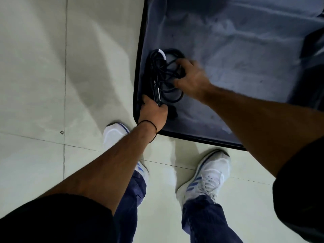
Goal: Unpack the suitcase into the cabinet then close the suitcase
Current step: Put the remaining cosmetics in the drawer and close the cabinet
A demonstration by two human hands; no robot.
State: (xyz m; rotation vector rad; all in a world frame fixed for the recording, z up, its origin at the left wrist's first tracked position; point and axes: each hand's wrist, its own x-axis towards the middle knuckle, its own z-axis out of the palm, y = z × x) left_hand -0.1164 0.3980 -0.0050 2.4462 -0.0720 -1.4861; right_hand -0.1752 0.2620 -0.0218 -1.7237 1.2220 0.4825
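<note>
An open suitcase with a grey fabric lining and a black rim lies on the floor ahead of me. A tangled bundle of black cables with a white tag lies in its near left corner. My left hand grips the near end of the bundle, by a dark plug. My right hand reaches in from the right, its fingers curled into the loops of the cables. The cabinet is out of view.
The floor is pale tile with dark joints. My two feet in white shoes with blue stripes stand just short of the suitcase's near edge. A dark shape sits at the suitcase's right side.
</note>
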